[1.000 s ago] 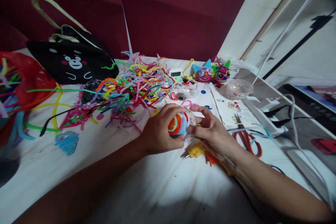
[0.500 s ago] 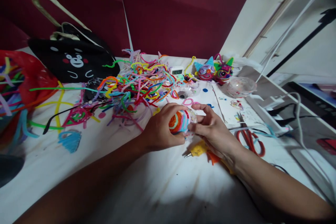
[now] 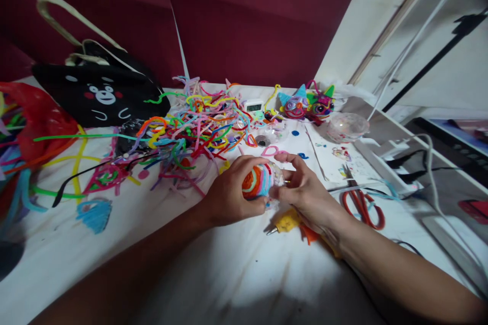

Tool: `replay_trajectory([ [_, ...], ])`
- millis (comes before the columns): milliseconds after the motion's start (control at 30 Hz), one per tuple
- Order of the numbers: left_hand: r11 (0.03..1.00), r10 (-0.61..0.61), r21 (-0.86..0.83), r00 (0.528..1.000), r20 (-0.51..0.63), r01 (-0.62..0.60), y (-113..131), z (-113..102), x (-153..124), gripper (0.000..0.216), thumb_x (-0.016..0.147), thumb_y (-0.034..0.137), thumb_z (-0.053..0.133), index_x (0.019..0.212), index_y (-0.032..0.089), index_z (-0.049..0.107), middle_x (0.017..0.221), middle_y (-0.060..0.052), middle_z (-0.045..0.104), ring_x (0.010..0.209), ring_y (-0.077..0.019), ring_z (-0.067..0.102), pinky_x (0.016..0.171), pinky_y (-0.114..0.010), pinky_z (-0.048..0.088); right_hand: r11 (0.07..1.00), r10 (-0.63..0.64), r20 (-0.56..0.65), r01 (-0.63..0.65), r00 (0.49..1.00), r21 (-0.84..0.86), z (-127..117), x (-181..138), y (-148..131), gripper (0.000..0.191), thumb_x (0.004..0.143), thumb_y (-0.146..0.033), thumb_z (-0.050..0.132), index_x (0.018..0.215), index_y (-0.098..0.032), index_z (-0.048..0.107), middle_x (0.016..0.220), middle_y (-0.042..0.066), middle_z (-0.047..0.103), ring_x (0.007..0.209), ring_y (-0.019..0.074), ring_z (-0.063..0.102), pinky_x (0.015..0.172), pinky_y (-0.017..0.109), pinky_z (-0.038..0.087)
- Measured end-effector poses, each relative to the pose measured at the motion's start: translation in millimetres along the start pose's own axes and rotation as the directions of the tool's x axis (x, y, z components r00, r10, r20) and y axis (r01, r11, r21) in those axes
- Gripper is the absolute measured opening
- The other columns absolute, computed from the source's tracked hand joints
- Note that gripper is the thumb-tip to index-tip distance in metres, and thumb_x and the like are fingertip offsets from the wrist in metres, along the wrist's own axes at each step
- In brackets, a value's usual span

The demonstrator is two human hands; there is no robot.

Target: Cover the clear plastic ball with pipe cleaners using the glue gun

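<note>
My left hand (image 3: 229, 195) cups a clear ball partly covered in coiled orange, blue and pink pipe cleaner (image 3: 261, 181), just above the white cloth. My right hand (image 3: 305, 193) presses on the same ball from its right side, thumb and fingers pinching at its surface. A yellow glue gun (image 3: 286, 222) lies on the cloth right below my right hand.
A heap of coloured pipe cleaners (image 3: 194, 129) spreads behind my hands. Red-handled scissors (image 3: 362, 208) lie to the right. Two finished pipe-cleaner cat heads (image 3: 307, 104), a small timer (image 3: 253, 106) and a clear half-dome (image 3: 346, 127) stand at the back. A black bear bag (image 3: 99, 94) sits far left.
My hands and the ball stay in nearly the same place; my right fingers have shifted slightly on the ball. The view has swung a little.
</note>
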State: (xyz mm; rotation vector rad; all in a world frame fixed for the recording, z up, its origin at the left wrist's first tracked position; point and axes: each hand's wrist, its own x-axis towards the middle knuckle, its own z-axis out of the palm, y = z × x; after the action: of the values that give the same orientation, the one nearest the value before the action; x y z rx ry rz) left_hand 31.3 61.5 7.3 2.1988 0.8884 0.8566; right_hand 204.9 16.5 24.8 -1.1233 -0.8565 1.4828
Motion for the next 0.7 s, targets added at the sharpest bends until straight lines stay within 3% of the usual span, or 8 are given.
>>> replay_trajectory([
  [267, 1.000, -0.003, 0.011, 1.000, -0.001, 0.003, -1.7, 1.3, -1.8, 0.070, 0.064, 0.019, 0.069, 0.131, 0.018, 0.052, 0.131, -0.012, 0.058, 0.122, -0.0295, 0.057, 0.105, -0.043, 0.048, 1.000, 0.013, 0.001, -0.013, 1.000, 0.005, -0.5, 0.3, -0.5, 0.077, 0.049, -0.012, 0.083, 0.115, -0.026, 0.045, 0.070, -0.010, 0.067, 0.054, 0.0098, 0.061, 0.058, 0.023, 0.053],
  [700, 1.000, -0.021, 0.009, 1.000, -0.009, 0.021, -1.1, 2.1, 0.3, 0.068, 0.063, 0.017, 0.067, 0.129, 0.019, 0.052, 0.129, -0.010, 0.060, 0.121, -0.0285, 0.059, 0.102, -0.041, 0.049, 1.000, 0.004, 0.016, -0.004, 1.000, 0.001, -0.8, -2.4, 3.2, 0.074, 0.051, -0.007, 0.074, 0.117, -0.027, 0.045, 0.076, -0.010, 0.065, 0.055, 0.0099, 0.061, 0.054, 0.023, 0.050],
])
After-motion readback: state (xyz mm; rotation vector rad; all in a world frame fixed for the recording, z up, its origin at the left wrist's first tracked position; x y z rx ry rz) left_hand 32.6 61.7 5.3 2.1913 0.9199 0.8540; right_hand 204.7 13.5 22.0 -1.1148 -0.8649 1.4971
